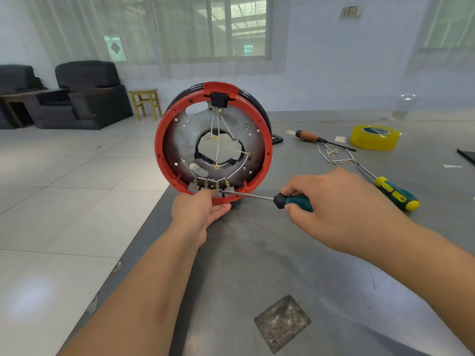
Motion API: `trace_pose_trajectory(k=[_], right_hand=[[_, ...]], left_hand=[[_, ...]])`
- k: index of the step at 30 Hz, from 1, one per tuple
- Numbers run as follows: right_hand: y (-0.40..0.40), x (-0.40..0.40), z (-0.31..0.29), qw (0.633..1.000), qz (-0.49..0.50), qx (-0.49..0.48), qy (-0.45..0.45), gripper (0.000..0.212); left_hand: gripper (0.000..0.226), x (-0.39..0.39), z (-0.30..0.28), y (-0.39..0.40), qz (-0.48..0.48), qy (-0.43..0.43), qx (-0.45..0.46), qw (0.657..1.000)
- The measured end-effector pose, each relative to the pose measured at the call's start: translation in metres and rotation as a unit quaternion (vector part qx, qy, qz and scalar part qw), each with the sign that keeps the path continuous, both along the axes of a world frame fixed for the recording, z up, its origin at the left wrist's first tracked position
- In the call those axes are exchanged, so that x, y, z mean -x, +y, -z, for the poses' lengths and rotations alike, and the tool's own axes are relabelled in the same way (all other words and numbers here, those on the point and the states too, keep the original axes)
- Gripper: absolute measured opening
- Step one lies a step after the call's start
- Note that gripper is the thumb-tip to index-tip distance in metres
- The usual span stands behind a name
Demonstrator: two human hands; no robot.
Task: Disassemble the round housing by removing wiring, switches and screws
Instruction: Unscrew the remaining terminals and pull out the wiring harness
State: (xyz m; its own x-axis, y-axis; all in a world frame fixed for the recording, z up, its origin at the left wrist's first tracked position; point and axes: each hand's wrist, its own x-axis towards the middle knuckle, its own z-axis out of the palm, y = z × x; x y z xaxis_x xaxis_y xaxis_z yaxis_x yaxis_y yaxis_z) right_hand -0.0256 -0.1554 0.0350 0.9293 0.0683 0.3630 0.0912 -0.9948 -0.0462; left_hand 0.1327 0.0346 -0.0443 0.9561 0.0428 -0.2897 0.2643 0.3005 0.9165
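The round housing (267, 150), a red ring around a grey metal plate, stands on edge near the table's left side. White wires (218, 140) run inside it from a black switch block (219, 100) at the top down to brass terminals (217, 186) along the bottom rim. My left hand (198, 211) grips the bottom rim, fingers by the terminals. My right hand (341, 209) holds a green-handled screwdriver (293, 201), its tip touching the terminals.
On the grey table (257, 265) to the right lie a green-and-yellow screwdriver (395, 194), a wooden-handled screwdriver (313, 137), loose removed wires (334, 156) and a yellow tape roll (374, 137). The table's left edge runs diagonally beside the housing; tiled floor, dark armchairs and a stool lie beyond.
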Motion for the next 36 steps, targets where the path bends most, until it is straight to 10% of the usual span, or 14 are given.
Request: trace_pose_trajectory(k=[36], right_hand=[[-0.0013,-0.0089,0.0084,0.981,0.032,-0.189,0.041,0.017]], left_hand=[[0.023,0.0030,-0.0043,0.0024,0.029,0.005,-0.008,1.000]])
